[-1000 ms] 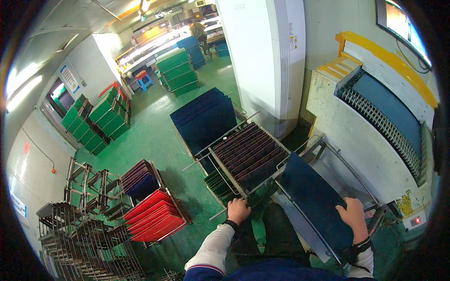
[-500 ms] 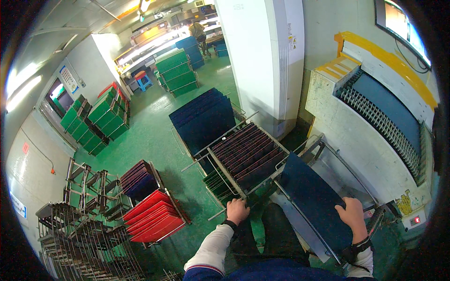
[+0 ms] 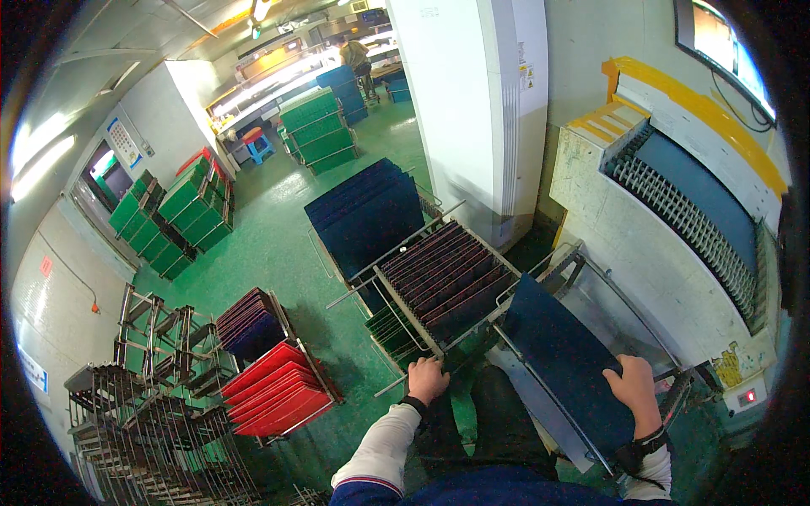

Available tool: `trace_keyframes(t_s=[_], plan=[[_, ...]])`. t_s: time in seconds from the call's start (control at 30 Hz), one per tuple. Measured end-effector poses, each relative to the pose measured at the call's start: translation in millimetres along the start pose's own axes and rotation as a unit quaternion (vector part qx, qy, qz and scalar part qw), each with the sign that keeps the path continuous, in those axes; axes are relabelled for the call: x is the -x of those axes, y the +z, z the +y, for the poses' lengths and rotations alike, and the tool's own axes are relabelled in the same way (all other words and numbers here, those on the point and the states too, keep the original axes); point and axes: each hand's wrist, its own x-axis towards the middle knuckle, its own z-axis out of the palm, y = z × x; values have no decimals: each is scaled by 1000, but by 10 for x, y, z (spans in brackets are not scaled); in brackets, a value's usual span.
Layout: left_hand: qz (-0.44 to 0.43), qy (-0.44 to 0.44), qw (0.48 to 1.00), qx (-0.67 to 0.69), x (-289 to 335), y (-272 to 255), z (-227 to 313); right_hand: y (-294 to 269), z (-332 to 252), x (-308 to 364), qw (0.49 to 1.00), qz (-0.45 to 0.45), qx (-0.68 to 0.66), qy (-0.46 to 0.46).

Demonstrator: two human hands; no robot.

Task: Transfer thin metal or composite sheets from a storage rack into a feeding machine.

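Note:
My left hand (image 3: pixel 428 379) is closed on the near corner of a metal rack (image 3: pixel 432 341). Several thin dark panels (image 3: pixel 447 278) stand in rows inside that rack. To the right, a dark blue panel (image 3: pixel 564 358) lies tilted on a metal-framed stand (image 3: pixel 553 410). My right hand (image 3: pixel 634 390) grips this panel by its right edge; part of the fingers is hidden. Just beyond the held rack, another rack carries larger dark blue panels (image 3: pixel 364 215).
A roller conveyor machine (image 3: pixel 688 228) with a blue panel on it stands at the right. Red panels (image 3: pixel 277 392) and bare metal racks (image 3: pixel 160 422) occupy the lower left. Racks of green panels (image 3: pixel 316 131) stand farther back, and a person (image 3: pixel 355 57) is at the far bench.

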Motion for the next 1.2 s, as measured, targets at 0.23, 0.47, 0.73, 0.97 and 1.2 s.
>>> trace_keyframes(t_s=[0.23,0.47,0.73,0.97,1.2], plan=[[1,-1,1000,-3,-8,11,5,-18,-19,9,1000,-7,10,2],[-6,-3,1000,-8,-1,21,-13,-39,-45,9,1000,-21,21,3],[-2,-3,1000,6,12,-15,-7,-52,-62,16,999,-18,27,-2],[-15,-6,1000,-3,-4,-39,14,-38,-27,13,1000,-20,23,-2],[-3,-1,1000,-1,1,-11,-2,-7,4,10,1000,-16,23,-7]])
